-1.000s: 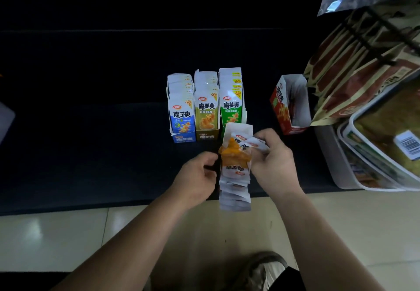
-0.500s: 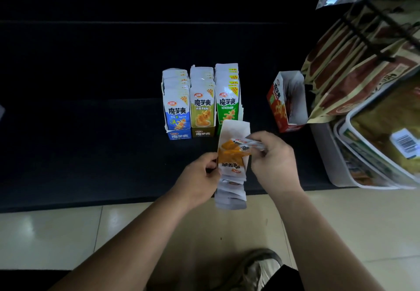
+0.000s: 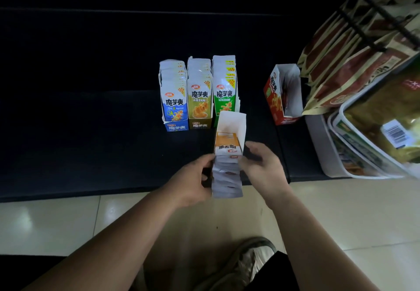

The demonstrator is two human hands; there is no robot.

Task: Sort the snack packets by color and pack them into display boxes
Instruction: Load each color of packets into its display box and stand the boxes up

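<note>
Two hands, the left hand [image 3: 191,183] and the right hand [image 3: 263,170], are clamping the orange display box [image 3: 233,120] by its sides at the shelf [image 3: 91,142] edge, just before the green box [image 3: 223,99]. With light, thin card and slippery packets [image 3: 227,172], it is probably wanting a gentle, low hold.

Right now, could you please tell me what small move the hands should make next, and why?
Probably press the orange packets deeper into the open box: its far end shows bare white card, and the left hand and right hand flank the stack.

Hanging bags [image 3: 354,47] cut by right edge, orange packets [image 3: 227,146] print blurred
</note>
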